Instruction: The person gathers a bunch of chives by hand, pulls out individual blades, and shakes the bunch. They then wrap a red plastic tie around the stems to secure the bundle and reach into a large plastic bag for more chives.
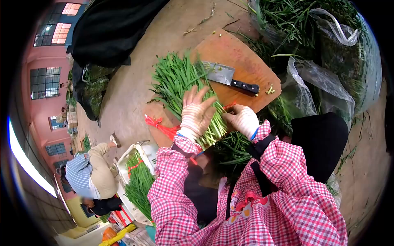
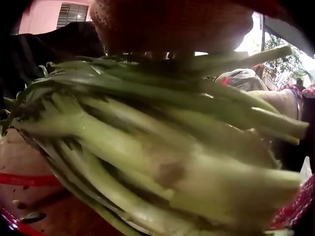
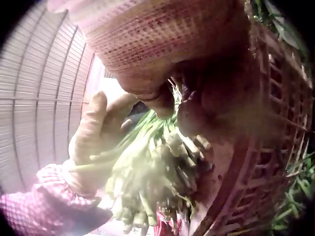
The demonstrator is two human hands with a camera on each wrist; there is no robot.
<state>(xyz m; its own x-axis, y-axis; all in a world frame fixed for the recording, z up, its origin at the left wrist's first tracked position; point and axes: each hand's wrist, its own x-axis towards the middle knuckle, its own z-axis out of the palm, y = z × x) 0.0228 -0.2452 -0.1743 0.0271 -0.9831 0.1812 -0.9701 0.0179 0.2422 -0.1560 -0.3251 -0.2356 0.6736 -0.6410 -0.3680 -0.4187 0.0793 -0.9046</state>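
A loose bundle of long green stalks [image 1: 174, 76] lies across a wooden board [image 1: 256, 67], its pale cut ends toward the person. The left hand [image 1: 197, 115] rests on the bundle with fingers spread; in the left wrist view the stalks [image 2: 123, 128] fill the space below that hand [image 2: 172, 24]. At the bundle's other side, the right hand [image 1: 243, 121] has curled fingers and pinches thin stalks, as the right wrist view shows beside the cut ends [image 3: 147, 172]. Its fingertips are partly in shadow. Red ties [image 1: 162, 126] lie left of the bundle.
A cleaver [image 1: 221, 74] lies on the board, handle toward the right, near small cut bits [image 1: 269, 89]. Plastic bags of greens [image 1: 340, 53] stand at the right. A white crate [image 1: 127, 192] holds tied greens at the lower left, near a bending person [image 1: 92, 172].
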